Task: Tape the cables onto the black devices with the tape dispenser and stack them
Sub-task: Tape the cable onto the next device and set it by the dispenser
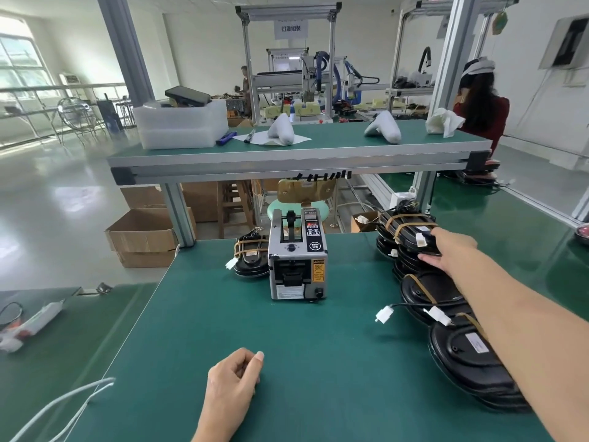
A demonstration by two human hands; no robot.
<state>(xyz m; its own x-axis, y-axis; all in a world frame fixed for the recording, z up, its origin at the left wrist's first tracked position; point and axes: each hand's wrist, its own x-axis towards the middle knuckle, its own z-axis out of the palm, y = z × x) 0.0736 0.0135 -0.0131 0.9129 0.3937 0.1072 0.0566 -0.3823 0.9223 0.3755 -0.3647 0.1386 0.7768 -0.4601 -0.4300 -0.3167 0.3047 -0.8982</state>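
Note:
A grey tape dispenser (298, 255) stands upright in the middle of the green table (287, 362). Left of it lies a black device (251, 255) with brown tape bands and a white cable plug. On the right, black devices sit in a stack (406, 232), and more lean in a row toward me (468, 352), with cables and white plugs (384, 314) hanging out. My right hand (446, 248) reaches to the top device of the far stack and grips its near end. My left hand (234, 378) rests on the table, fingers loosely curled, holding nothing.
A raised shelf (299, 151) crosses above the table's far edge, carrying white trays, pens and white wrapped parts. Black tape strips (325, 176) hang from its front rail. Cardboard boxes (143, 231) stand on the floor at left. A person sits at the far right.

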